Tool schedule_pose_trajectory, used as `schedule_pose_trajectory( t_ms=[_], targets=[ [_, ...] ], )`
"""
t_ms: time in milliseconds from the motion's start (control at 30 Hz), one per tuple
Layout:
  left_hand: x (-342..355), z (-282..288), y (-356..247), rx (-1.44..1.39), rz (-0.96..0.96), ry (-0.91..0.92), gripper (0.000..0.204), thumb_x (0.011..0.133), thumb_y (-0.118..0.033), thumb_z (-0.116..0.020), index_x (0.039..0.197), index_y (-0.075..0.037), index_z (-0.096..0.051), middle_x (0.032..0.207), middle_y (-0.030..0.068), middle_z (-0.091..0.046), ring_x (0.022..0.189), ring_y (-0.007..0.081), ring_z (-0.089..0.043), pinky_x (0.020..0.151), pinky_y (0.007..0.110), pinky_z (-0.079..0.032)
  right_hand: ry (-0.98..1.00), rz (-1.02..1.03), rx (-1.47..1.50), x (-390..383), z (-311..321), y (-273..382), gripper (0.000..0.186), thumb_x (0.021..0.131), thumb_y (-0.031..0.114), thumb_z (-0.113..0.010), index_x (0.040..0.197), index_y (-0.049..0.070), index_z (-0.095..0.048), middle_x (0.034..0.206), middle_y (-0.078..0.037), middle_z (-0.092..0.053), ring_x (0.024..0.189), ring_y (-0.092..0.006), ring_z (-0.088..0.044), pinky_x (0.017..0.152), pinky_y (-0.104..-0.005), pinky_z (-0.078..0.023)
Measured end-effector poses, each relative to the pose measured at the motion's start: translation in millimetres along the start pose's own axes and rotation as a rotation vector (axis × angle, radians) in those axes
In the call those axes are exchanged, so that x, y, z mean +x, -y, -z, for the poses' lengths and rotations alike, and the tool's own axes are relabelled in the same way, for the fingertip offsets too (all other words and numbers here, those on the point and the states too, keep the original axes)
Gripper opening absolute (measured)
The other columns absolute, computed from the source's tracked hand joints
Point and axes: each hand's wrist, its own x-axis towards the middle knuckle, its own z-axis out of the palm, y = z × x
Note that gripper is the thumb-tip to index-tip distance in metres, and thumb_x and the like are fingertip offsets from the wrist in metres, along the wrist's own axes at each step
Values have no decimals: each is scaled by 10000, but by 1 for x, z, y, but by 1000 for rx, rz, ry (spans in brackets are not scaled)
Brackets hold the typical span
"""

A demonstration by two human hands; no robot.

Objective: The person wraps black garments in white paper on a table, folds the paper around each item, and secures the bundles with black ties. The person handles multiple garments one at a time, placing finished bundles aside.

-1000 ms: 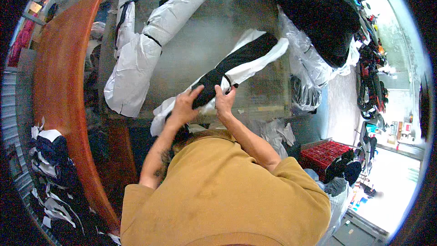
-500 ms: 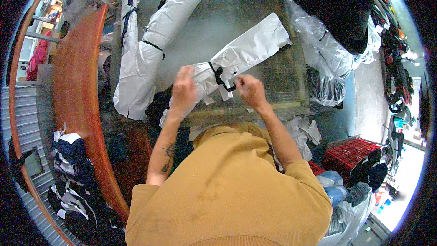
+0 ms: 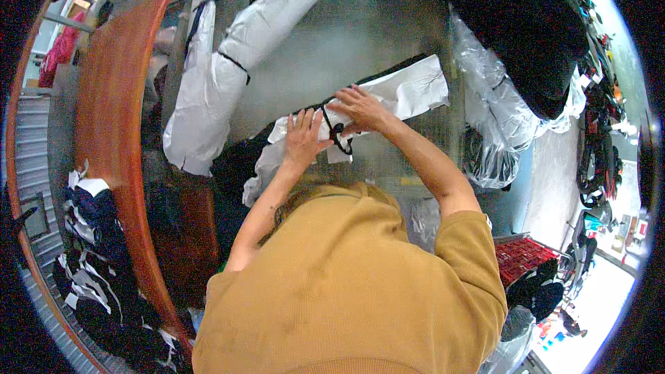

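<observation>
A long roll (image 3: pixel 413 88) wrapped in crumpled white paper lies slantwise on the grey table, with dark material showing along its far edge. A black tie (image 3: pixel 337 133) goes round its middle, its loose end curling on the near side. Left of the tie, my left hand (image 3: pixel 303 140) rests on the paper with fingers spread. My right hand (image 3: pixel 359 108) lies flat on the roll just right of the tie, fingers stretched toward the far edge. Neither hand grips anything.
Another white paper roll (image 3: pixel 263 24), also bound with a black tie, lies to the left on the table (image 3: pixel 346 7). An orange-brown board (image 3: pixel 114 97) stands at the left. Clear plastic wrapping (image 3: pixel 495 83) and a dark bundle are at right, above a red crate (image 3: pixel 523 260).
My right hand has moved from the tie's loose end onto the roll, and my left hand has shifted right beside the tie. The roll has turned, showing dark material on its far edge.
</observation>
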Motion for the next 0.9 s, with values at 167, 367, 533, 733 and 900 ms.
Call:
schedule_pose_trajectory(
  t_ms=[167, 367, 533, 733, 900],
  targets=[
    [-5, -12, -8, 37, 39, -79, 896, 712, -545, -797, 1433, -99, -506, 1447, 139, -507, 1378, 333, -434, 1172, 558, -281, -141, -48, -148, -13, -18, 6, 841, 707, 457, -825, 1454, 258, -495, 1512, -120, -452, 1435, -318, -388, 1223, -534, -236],
    [-15, -14, -14, 50, 94, -108, 940, 672, -545, -823, 1426, -90, -494, 1429, 123, -481, 1355, 323, -434, 1172, 527, -291, -410, -103, -321, -38, -38, 27, 624, 799, 263, -761, 1385, 223, -549, 1314, -111, -512, 1273, -314, -486, 1142, -551, -330],
    [-21, -11, 1, -17, -9, -165, 927, 725, -544, -796, 1452, -72, -466, 1311, 124, -489, 1271, 332, -437, 1135, 535, -323, -463, -86, -275, -56, -45, 24, 470, 823, 157, -693, 1285, 171, -604, 1058, -71, -579, 992, -284, -577, 942, -485, -453],
    [-37, -10, 24, 11, -94, -195, 664, 818, -436, -748, 1410, -208, -556, 1264, 132, -510, 1187, 332, -493, 1048, 523, -399, -351, -81, -269, -97, -46, -29, 267, 853, 199, -670, 1105, 140, -605, 878, -59, -558, 881, -284, -600, 834, -436, -491],
    [-59, 1, 43, 142, -78, -177, 610, 857, -209, -700, 1444, -249, -538, 1319, 116, -524, 1232, 311, -517, 1068, 511, -401, -297, -120, -220, -115, -41, -29, 193, 868, 166, -652, 1042, 97, -606, 888, -99, -594, 897, -299, -624, 821, -437, -497]
  ],
)
